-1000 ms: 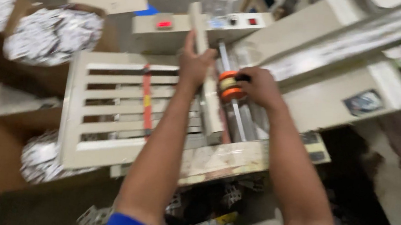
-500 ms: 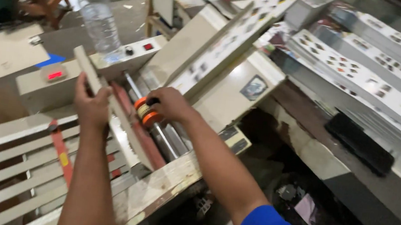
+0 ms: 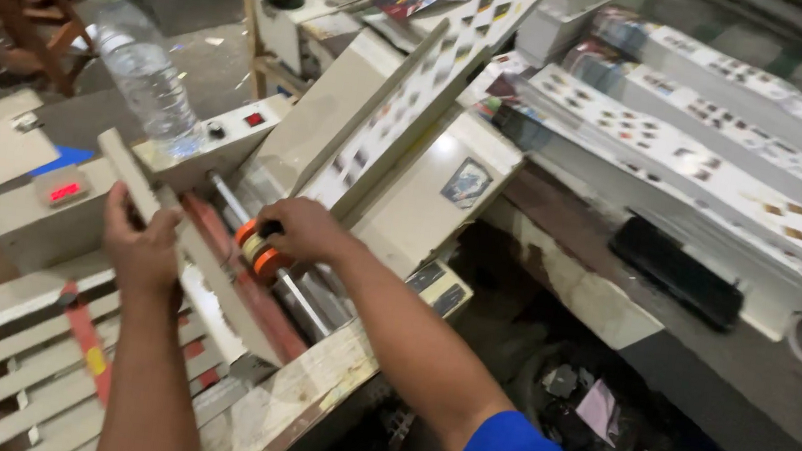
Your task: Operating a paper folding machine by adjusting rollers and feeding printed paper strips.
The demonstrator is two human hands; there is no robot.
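Cluttered workshop machine (image 3: 423,208) | left hand (image 3: 142,246) clamped on cream bar (image 3: 187,251), axis diagonal | right hand (image 3: 305,230) just beside, closed on orange roller collar (image 3: 257,249)

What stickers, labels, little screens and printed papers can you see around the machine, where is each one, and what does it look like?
Small display: on the grey box by the left hand, a rectangle glowing red.
Sticker: on the cream cover behind the right hand, a square, blue and pale.
Bottle label: clear wrap round the plastic bottle.
Printed sheets: long white stacks at right, dotted with small coloured pictures.
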